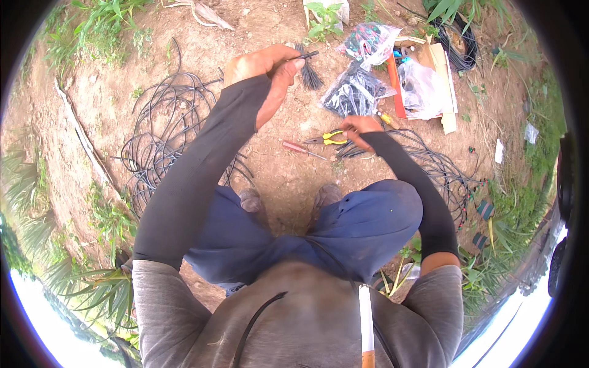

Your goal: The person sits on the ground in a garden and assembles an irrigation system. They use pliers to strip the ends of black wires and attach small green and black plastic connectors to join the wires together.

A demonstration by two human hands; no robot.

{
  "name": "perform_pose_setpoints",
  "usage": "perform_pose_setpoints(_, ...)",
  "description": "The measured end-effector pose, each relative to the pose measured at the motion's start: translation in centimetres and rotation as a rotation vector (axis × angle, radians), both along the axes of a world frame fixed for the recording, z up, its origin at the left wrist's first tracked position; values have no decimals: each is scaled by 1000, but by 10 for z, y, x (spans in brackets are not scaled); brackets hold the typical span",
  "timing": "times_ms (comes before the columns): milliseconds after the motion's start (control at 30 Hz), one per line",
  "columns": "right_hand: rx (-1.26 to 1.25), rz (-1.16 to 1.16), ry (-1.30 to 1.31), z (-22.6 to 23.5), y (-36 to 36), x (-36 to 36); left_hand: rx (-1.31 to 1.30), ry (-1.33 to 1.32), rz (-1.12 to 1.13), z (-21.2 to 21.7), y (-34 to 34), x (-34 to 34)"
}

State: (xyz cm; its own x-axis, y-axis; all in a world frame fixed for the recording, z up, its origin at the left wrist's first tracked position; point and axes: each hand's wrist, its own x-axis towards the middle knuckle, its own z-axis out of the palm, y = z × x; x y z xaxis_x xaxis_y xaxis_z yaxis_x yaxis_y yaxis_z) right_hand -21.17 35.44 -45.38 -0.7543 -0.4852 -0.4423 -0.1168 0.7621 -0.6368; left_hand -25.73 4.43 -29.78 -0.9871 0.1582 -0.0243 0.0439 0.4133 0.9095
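Note:
Raised at the upper middle, my left hand (pixel 267 76) pinches a short, thin black piece (pixel 308 55) between thumb and fingertips. Behind that piece, a bundle of thin black strips (pixel 311 76) lies on the dirt. My right hand (pixel 362 130) is low over the ground, thumb and fingers apart, at the handle ends of yellow-handled pliers (pixel 333 138). The pliers lie with their dark jaws pointing left. Left of them is a screwdriver (pixel 304 149) with a reddish handle. Black cables (pixel 408 147) run beneath and beside my right hand.
Loose black cable coils (pixel 165 129) spread at the left. Beyond my right hand are a clear bag of black parts (pixel 354 91), another bag with coloured pieces (pixel 370 43) and an open cardboard box (pixel 440 73). A coiled black cable (pixel 460 43) lies farther back. Plants border the dirt.

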Motion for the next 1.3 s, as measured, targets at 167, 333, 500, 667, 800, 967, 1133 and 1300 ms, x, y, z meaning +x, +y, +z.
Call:
perform_pose_setpoints(167, 281, -15, 527, -114, -12, 60, 133, -89, 17, -1, -21, 3)
perform_pose_setpoints(333, 305, 81, 695, -123, -13, 77, 216, -277, 58, 8, -23, 0)
perform_pose_setpoints(500, 265, -34, 287, -106, -16, 69, 397, -359, 34, 19, -26, 4)
perform_pose_setpoints(667, -169, -406, -209, -61, 8, 36, 480, -346, -22, 20, -20, 0)
perform_pose_setpoints(800, -843, -462, -437, 85, -2, 15, 533, -375, -42, 20, -16, -8)
perform_pose_setpoints(967, -806, -373, -357, 180, -34, -7, 568, -390, -109, 28, -1, -11)
perform_pose_setpoints(1133, -590, -254, -203, 207, -68, -6, 568, -362, -150, 28, 2, -8)
perform_pose_setpoints(1300, -602, -368, -242, 200, -65, 1, 566, -354, -149, 30, 0, -8)
